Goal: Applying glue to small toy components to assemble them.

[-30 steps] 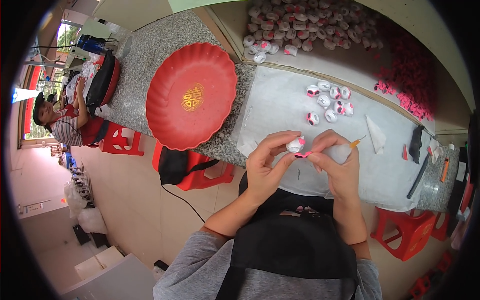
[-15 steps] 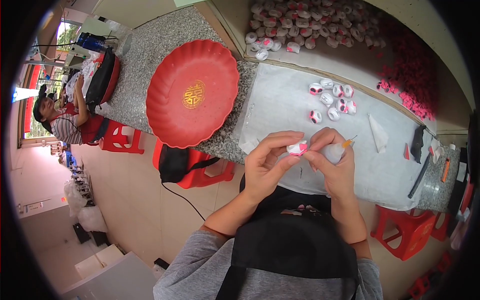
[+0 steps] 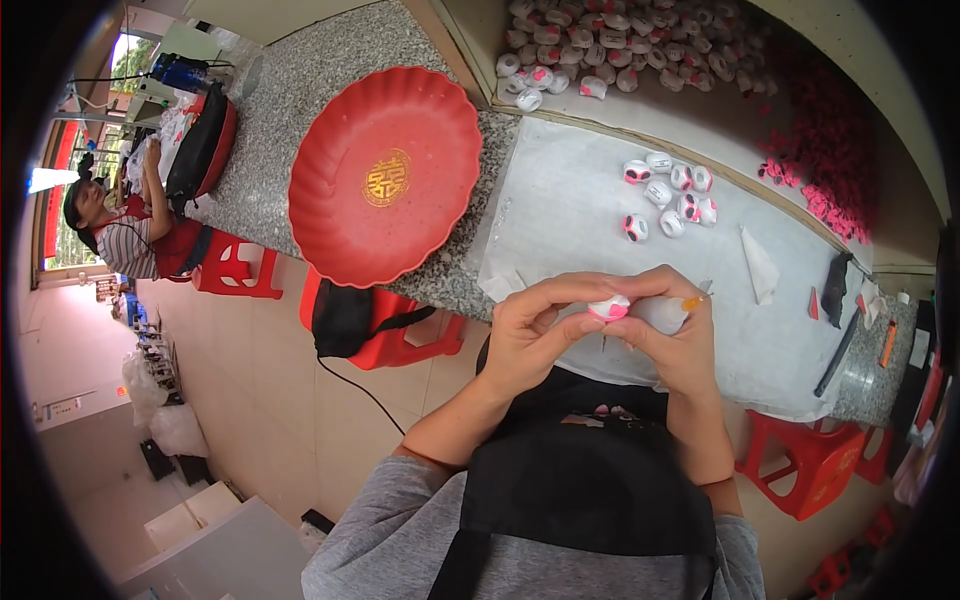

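Between the fingertips of both hands is a small white figure piece [image 3: 608, 308] with pink on it. My left hand [image 3: 535, 325] pinches it from the left side, thumb below and fingers above. From the right, the thumb and forefinger of my right hand [image 3: 677, 345] press on the same piece. Tucked in my right hand is a translucent squeeze bottle [image 3: 662, 315] with an orange needle tip, pointing away to the right. Just beyond my hands, several finished-looking white pieces [image 3: 671, 223] with pink and black parts lie on the white sheet [image 3: 560, 190].
A large red scalloped tray [image 3: 330, 180] stands on the granite counter at left. Behind a wooden ledge lie heaps of white pieces [image 3: 620, 45] and small pink parts [image 3: 815, 130]. A white paper scrap [image 3: 760, 268] and a black strip [image 3: 838, 355] lie at right. Another person [image 3: 125, 235] sits far left.
My right thumb and fingers have closed in against the white piece, which has turned slightly and shifted a little right. The bottle's tip has tilted a little.
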Available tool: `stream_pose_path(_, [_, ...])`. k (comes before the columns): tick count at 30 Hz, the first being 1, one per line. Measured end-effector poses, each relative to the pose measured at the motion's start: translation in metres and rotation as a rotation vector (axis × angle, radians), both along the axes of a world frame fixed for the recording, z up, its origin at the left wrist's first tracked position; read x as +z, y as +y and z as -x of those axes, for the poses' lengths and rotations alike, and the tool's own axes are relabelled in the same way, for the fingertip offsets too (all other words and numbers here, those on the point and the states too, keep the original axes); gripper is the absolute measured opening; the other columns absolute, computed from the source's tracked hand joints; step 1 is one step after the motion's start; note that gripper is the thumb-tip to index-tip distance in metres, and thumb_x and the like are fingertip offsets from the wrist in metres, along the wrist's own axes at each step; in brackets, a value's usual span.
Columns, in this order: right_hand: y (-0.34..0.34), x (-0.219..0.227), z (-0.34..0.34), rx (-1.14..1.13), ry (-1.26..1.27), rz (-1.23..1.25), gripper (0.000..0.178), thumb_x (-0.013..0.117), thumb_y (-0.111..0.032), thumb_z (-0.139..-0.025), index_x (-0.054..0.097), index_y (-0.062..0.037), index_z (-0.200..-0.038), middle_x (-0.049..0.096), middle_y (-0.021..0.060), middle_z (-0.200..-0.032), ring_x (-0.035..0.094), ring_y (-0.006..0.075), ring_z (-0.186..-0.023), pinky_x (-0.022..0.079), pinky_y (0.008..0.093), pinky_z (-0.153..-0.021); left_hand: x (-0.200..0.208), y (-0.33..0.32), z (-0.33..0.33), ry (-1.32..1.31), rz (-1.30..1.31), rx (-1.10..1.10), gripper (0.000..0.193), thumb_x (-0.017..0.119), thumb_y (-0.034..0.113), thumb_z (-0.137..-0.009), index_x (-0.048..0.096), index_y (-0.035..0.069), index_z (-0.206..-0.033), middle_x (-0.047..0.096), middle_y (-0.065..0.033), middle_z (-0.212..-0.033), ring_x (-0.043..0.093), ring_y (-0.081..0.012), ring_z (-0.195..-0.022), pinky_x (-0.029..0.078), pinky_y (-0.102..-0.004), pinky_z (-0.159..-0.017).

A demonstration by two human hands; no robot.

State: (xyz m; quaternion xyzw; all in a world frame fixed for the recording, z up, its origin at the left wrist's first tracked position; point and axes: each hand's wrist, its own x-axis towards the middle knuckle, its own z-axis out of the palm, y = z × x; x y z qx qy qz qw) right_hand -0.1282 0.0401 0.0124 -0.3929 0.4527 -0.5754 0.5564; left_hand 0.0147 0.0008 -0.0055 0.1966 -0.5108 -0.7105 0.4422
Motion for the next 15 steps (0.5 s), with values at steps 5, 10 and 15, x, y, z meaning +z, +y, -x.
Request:
stream_pose_path(5, [0.0030, 0.0000, -0.0008, -0.007, -0.086, -0.016, 0.023, 0.066, 0.000, -0.062, 0.056, 0.0003, -0.083, 0.054, 0.0028, -0.070, 0.048, 0.0062, -0.064, 0.039, 0.0186, -0.057, -0.0019, 0.0008, 0.0014, -0.022, 0.069, 0.039, 0.020, 0.053, -0.002, -0.072, 0.053, -0.003, -0.091, 0.054, -0.0153, -0.095, 0.050, -0.0219, -0.092, 0.039, -0.0301, -0.079])
stream_pose_path(10, [0.0037, -0.0024, -0.0036, -0.016, -0.157, -0.007, 0.023, 0.066, 0.000, -0.062, 0.055, 0.0009, -0.083, 0.054, 0.0031, -0.069, 0.048, 0.0059, -0.061, 0.038, 0.0180, -0.054, -0.0001, -0.0006, 0.0015, -0.033, 0.122, 0.060, 0.018, 0.054, 0.001, -0.072, 0.054, -0.002, -0.090, 0.055, -0.0144, -0.092, 0.052, -0.0214, -0.089, 0.040, -0.0296, -0.077])
stream_pose_path(15, [0.0036, -0.0060, -0.0044, -0.025, -0.231, -0.032, 0.026, 0.065, 0.000, -0.063, 0.054, 0.0011, -0.086, 0.053, 0.0026, -0.065, 0.046, 0.0047, -0.054, 0.035, 0.0166, -0.046, 0.0045, -0.0032, -0.0010, -0.076, 0.034, -0.030, 0.022, 0.053, 0.001, -0.073, 0.053, -0.002, -0.095, 0.053, -0.0135, -0.097, 0.051, -0.0179, -0.089, 0.039, -0.0274, -0.077])
